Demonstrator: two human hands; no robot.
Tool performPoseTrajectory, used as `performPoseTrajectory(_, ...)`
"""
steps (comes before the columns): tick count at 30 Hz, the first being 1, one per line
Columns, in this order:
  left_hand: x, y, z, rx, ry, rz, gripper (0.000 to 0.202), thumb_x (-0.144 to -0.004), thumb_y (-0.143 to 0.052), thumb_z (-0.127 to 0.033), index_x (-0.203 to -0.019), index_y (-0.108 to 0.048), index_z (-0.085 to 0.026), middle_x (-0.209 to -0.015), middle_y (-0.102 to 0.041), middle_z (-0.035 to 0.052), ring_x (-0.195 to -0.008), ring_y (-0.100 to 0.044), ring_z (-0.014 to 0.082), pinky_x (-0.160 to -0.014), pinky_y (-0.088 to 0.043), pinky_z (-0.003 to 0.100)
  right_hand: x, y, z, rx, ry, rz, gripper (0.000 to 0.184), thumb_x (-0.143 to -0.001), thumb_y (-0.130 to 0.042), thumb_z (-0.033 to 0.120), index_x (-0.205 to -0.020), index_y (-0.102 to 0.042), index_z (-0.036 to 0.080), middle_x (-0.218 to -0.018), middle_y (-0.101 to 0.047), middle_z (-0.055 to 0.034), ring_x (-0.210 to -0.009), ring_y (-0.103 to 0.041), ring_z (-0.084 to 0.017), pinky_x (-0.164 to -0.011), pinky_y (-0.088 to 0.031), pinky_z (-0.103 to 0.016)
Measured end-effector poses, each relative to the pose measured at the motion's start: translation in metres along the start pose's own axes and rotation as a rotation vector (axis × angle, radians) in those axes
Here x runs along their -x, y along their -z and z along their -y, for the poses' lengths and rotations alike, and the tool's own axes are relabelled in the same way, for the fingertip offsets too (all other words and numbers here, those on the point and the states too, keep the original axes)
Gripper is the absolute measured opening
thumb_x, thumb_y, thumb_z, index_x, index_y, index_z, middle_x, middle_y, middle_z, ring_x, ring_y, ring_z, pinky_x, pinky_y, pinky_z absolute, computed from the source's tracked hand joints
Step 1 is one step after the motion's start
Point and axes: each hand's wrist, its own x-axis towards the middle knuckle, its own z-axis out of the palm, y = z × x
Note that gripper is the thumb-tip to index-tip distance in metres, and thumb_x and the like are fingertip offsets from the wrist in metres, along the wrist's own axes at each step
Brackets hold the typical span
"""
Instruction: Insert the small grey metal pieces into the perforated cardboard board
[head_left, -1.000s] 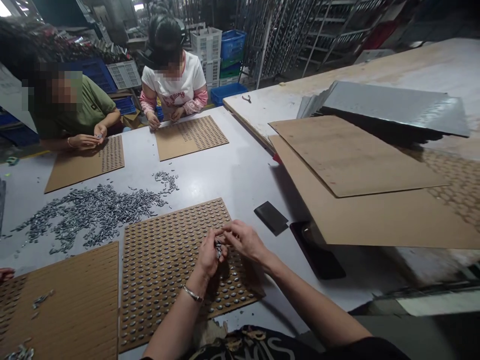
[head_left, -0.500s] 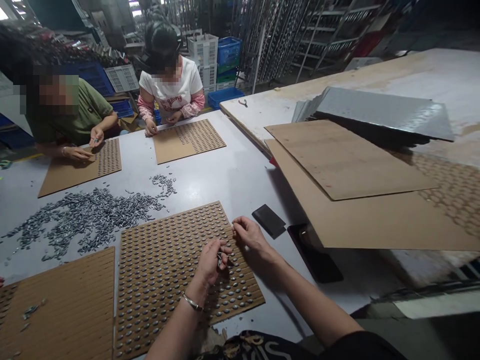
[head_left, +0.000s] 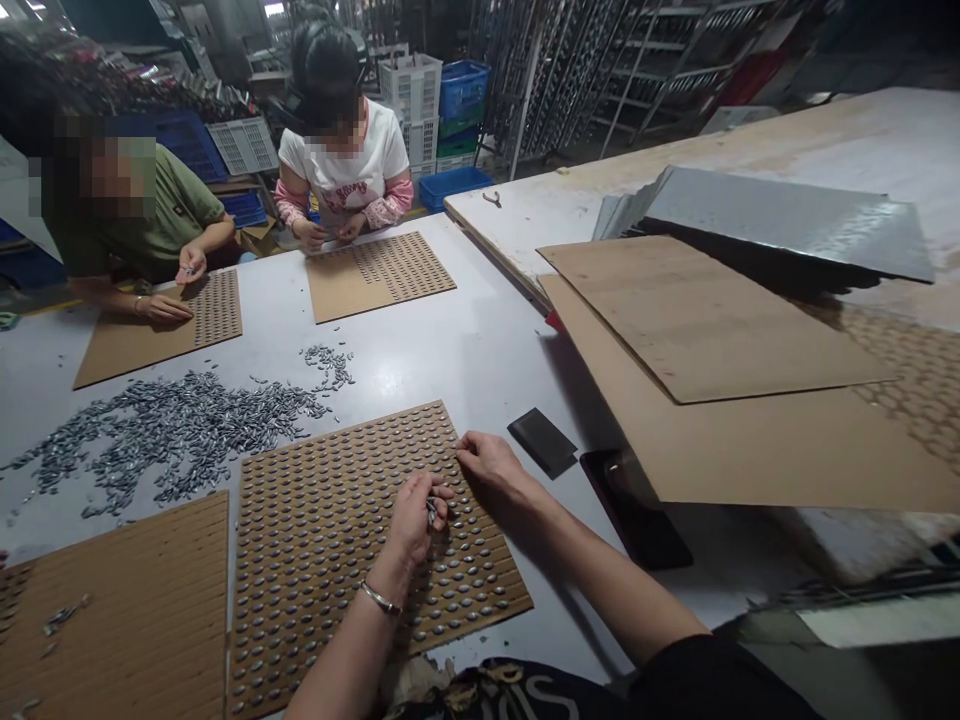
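Note:
In front of me a brown cardboard sheet (head_left: 330, 520) carries rows of small pointed, shiny metal pieces. My left hand (head_left: 420, 510), with a bracelet on its wrist, hovers over the sheet and curls round several loose metal pieces (head_left: 432, 512). My right hand (head_left: 487, 460) is at the sheet's upper right edge, thumb and fingers pinched together near the end of a row. Whatever is between those fingertips is too small to make out. To the left of the sheet's far corner, a heap of the same metal pieces (head_left: 202, 430) is spread over the white table (head_left: 405, 365).
Another cardboard sheet (head_left: 135, 600) lies at the left, with a few loose pieces. Two people (head_left: 341, 170) sit across, working on their own sheets. A dark flat card (head_left: 541, 440) and a black phone (head_left: 637, 510) lie right of my hand. Stacked boards (head_left: 712, 320) overhang the table.
My right hand has shifted slightly left along the sheet's edge, and my left hand has drawn slightly left with its pieces. Across the table, the person in white has lifted a hand off the sheet.

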Motion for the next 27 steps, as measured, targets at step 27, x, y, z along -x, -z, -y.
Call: performPoseTrajectory(27, 0.005, -0.001, 0.005, 0.052, -0.019, -0.022, 0.051, -0.066, -0.076, -0.058, -0.084, -0.059, -0.013, -0.066, -0.066, 0.0042, -0.044, -0.049, 0.0063, -0.036, -0.03, 0.016, -0.005, 0.008, 0.004, 0.485, 0.328, 0.108, 0.015, -0.095, -0.046, 0.02, -0.094, -0.061, 0.019, -0.092, -0.068, -0.0081, -0.077, -0.059, -0.02, -0.064, -0.034, -0.027)
